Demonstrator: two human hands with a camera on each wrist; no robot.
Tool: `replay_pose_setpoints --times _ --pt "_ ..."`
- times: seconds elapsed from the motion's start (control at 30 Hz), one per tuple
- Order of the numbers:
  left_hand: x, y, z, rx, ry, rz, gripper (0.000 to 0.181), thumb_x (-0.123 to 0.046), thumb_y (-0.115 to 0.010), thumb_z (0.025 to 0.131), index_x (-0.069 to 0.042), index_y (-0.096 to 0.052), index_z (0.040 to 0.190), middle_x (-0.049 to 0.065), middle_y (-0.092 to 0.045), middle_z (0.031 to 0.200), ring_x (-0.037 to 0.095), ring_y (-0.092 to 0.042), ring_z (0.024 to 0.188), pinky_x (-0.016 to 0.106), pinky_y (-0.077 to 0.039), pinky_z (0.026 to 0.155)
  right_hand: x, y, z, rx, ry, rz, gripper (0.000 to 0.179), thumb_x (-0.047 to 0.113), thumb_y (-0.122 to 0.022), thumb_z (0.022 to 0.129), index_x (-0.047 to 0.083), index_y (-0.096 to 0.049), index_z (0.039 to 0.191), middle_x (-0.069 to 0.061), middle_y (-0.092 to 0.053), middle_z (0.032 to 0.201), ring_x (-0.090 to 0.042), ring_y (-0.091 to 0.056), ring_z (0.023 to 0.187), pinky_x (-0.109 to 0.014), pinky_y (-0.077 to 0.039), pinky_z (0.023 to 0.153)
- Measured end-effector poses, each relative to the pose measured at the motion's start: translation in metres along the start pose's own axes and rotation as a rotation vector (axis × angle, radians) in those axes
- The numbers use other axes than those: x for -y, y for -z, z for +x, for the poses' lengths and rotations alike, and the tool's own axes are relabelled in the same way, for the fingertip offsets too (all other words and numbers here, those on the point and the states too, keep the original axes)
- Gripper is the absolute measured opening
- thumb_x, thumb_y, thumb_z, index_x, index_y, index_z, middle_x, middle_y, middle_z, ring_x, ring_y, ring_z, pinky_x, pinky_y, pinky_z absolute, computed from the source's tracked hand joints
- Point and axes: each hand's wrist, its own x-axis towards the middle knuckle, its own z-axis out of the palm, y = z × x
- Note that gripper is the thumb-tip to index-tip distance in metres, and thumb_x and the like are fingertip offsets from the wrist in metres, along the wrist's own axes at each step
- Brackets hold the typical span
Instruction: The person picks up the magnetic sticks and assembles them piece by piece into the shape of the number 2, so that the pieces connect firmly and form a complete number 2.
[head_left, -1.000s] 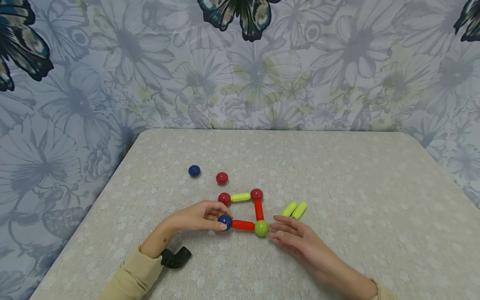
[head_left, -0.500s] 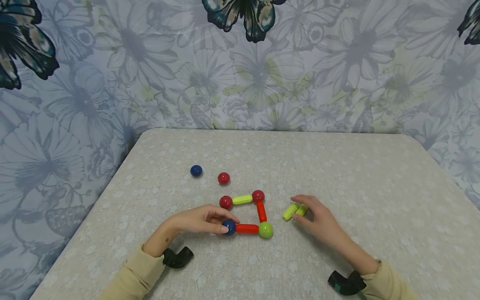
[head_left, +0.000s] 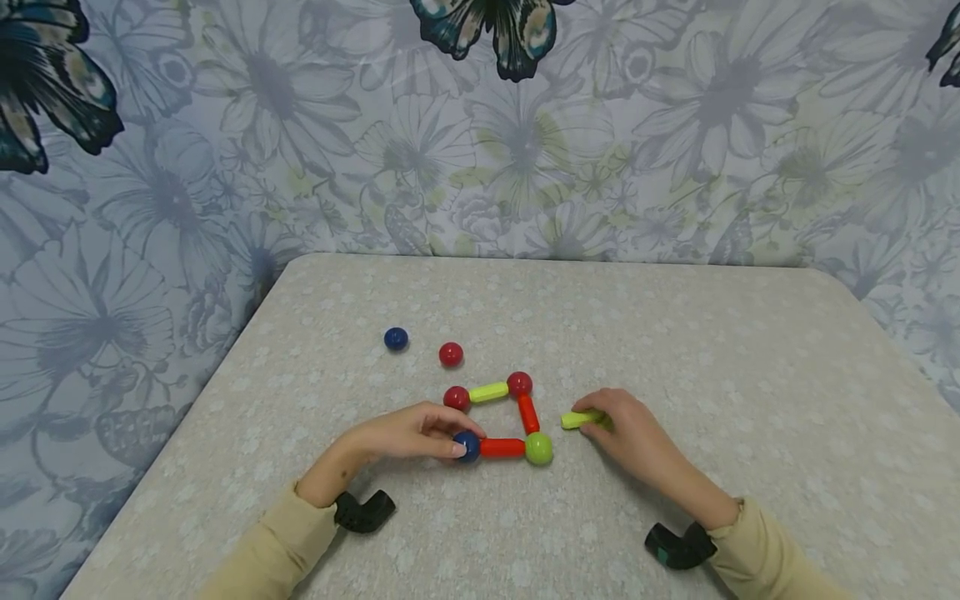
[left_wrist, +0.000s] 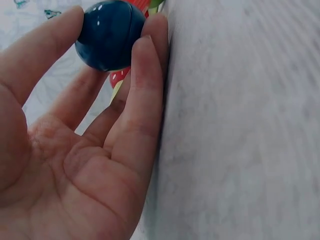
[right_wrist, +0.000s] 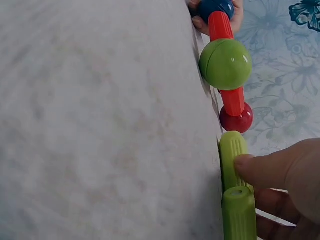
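A four-cornered shape of balls and rods lies on the table, one side without a rod. Its near left corner is a blue ball, which my left hand holds between thumb and fingers. From that ball a red rod runs to a green ball. Another red rod joins a red ball, and a yellow-green rod leads to a second red ball. To the right, my right hand pinches a loose yellow-green rod. A second such rod lies behind it in the right wrist view.
Behind the shape sit a loose blue ball and a loose red ball. Black wrist devices jut from both sleeves. The pale patterned table meets a floral wall at the back.
My right hand has left the green ball's side, moved right to the loose yellow-green rods and gripped one, which now points more leftward. My left hand keeps holding the blue ball.
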Motion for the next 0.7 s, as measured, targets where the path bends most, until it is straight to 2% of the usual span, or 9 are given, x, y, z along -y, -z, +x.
replay_pose_setpoints --times 0.23,0.33,0.47,0.53,0.57,0.63,0.7 --pt "-0.001 0.001 0.007 -0.050 0.016 -0.009 0.033 -0.013 -0.062 0.092 -0.003 -0.059 0.123 0.008 -0.061 0.110 0.018 -0.055 0.088 0.028 -0.046 0.077 -0.003 0.001 0.005 0.006 -0.011 -0.013 0.022 -0.002 -0.076 0.075 0.005 -0.069 0.095 -0.002 -0.065 0.093 -0.021 -0.058 0.088 -0.038 -0.047 0.075" --pt "-0.002 0.003 0.011 -0.057 0.026 -0.016 0.033 -0.014 -0.062 0.092 -0.003 -0.059 0.124 0.008 -0.061 0.108 0.018 -0.055 0.087 0.027 -0.046 0.076 -0.004 0.002 0.006 -0.065 -0.029 0.019 0.024 -0.002 -0.075 0.077 0.004 -0.069 0.099 -0.003 -0.065 0.094 -0.020 -0.059 0.088 -0.038 -0.048 0.074" --pt "-0.001 0.005 0.014 -0.042 0.034 -0.030 0.034 -0.014 -0.060 0.093 -0.002 -0.058 0.125 0.009 -0.061 0.108 0.019 -0.057 0.090 0.030 -0.048 0.079 0.001 0.009 0.004 -0.171 -0.064 0.117 0.025 0.001 -0.073 0.080 0.005 -0.067 0.104 -0.003 -0.065 0.097 -0.017 -0.060 0.087 -0.037 -0.049 0.074" --pt "-0.001 0.006 0.014 -0.028 0.032 -0.066 0.035 -0.013 -0.059 0.094 0.000 -0.056 0.126 0.011 -0.061 0.111 0.022 -0.060 0.095 0.033 -0.048 0.082 0.011 0.011 0.002 -0.155 -0.084 0.236 0.025 0.002 -0.071 0.082 0.004 -0.066 0.106 -0.004 -0.065 0.097 -0.017 -0.061 0.086 -0.035 -0.050 0.073" --pt "0.000 0.006 0.014 -0.022 0.027 -0.087 0.035 -0.012 -0.058 0.094 0.002 -0.055 0.126 0.012 -0.061 0.113 0.024 -0.061 0.096 0.035 -0.049 0.083 0.017 0.012 0.001 -0.121 -0.107 0.319 0.025 0.004 -0.070 0.084 0.003 -0.066 0.108 -0.004 -0.065 0.098 -0.017 -0.061 0.086 -0.033 -0.051 0.073" --pt "0.001 0.007 0.014 -0.016 0.025 -0.126 0.036 -0.011 -0.058 0.094 0.004 -0.054 0.127 0.014 -0.060 0.114 0.027 -0.062 0.098 0.038 -0.048 0.084 0.031 0.009 -0.002 -0.004 -0.155 0.525 0.027 0.007 -0.066 0.088 -0.001 -0.062 0.114 -0.008 -0.064 0.100 -0.019 -0.061 0.086 -0.033 -0.051 0.073" --pt "0.002 0.007 0.013 -0.017 0.026 -0.159 0.036 -0.011 -0.057 0.094 0.005 -0.053 0.126 0.016 -0.060 0.114 0.029 -0.062 0.099 0.039 -0.048 0.085 0.045 0.002 -0.007 0.150 -0.233 0.771 0.034 0.010 -0.062 0.091 -0.006 -0.056 0.120 -0.012 -0.063 0.105 -0.021 -0.061 0.089 -0.033 -0.051 0.075"
